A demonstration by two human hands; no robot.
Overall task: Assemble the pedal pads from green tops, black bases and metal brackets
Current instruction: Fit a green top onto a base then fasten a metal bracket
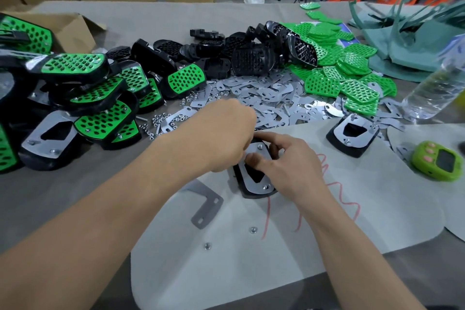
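A black pedal base with a metal bracket [256, 181] on top lies face down on the white mat at the centre. My left hand [226, 133] is curled over its far left corner, fingertips hidden. My right hand [281, 158] grips the pad from the right, thumb pressing on the bracket. Two loose nuts [253, 230] lie on the mat nearer me. Another pad with a bracket [352, 134] lies to the right. Black bases [246, 58], green tops [334, 68] and loose brackets [266, 98] are heaped behind.
Finished green-and-black pads [88, 98] pile up at the left beside a cardboard box [73, 30]. A grey angled plate [206, 205] lies on the mat. A water bottle [432, 90] and a green timer [439, 163] stand at the right. Small nuts [158, 121] are scattered.
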